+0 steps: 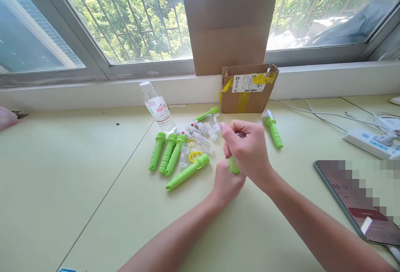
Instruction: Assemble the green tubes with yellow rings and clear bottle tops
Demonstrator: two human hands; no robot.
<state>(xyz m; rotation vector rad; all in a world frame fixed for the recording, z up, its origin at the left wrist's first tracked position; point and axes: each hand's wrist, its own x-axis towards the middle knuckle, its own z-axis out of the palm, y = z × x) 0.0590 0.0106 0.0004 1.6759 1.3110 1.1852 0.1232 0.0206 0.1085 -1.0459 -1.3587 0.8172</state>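
My left hand [229,180] is closed around a green plastic handle [234,167], of which only a short part shows. Directly above it, my right hand [250,149] grips the top of the same piece, its fingers wrapped round and hiding most of that end. Left of my hands lie loose green handles with threaded ends, one of them [187,172] closest. Among them are clear ribbed plastic caps [184,155], yellow rings [195,156] and small white pieces with red tips [193,129]. To the right, a green handle with a clear top [273,130] lies apart.
A water bottle [159,111] stands behind the loose parts. A taped cardboard box [245,96] is at the back by the window sill. On the right are a phone [359,205], a white power strip [368,142] and cables [321,113].
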